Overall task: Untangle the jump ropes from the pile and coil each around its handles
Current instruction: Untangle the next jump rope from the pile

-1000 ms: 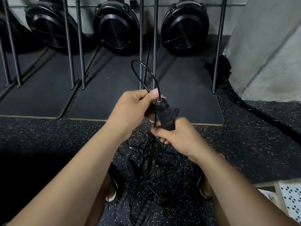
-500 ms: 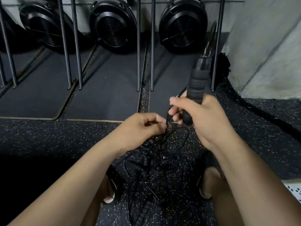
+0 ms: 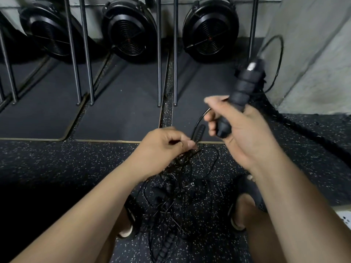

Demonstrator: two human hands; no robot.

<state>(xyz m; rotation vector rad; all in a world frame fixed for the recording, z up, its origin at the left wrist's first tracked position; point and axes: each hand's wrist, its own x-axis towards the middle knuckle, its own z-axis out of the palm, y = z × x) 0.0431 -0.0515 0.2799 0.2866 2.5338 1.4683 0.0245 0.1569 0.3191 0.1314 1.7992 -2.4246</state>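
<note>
Gripping a black foam handle (image 3: 241, 88) in the right hand (image 3: 247, 135), fingers curled round its lower end, top tilted up and away, thin cord (image 3: 282, 48) looping off it. Pinching more cord in the left hand (image 3: 163, 147), thumb against curled fingers, just below and left of the right. Second handle (image 3: 199, 132) poking out between the two hands. Rest of the tangled pile (image 3: 176, 190) right under the left hand on the speckled floor (image 3: 57, 164).
</note>
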